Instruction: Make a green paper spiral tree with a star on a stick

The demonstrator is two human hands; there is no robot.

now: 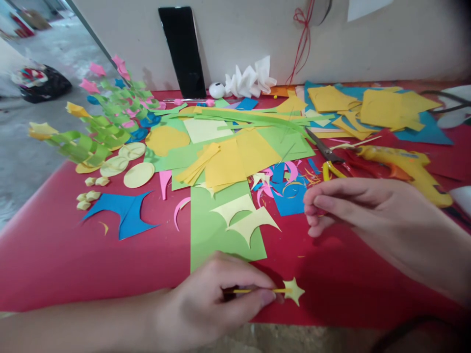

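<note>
Low at the front edge, my left hand pinches a thin yellow paper strip. A small pale yellow paper star sits at the strip's right end, beyond my fingertips. My right hand is raised over the right side of the table, its fingers curled together with the thumb against them; whatever they hold, if anything, is hidden. Just behind it lie a yellow glue gun and scissors with yellow handles. Pale yellow paper offcuts rest on a green sheet between my hands.
Paper plants with pink and yellow stars stand at the left. Beside them are pale discs and small folded stars. A blue offcut lies nearby. Yellow sheets cover the middle. A phone leans against the wall.
</note>
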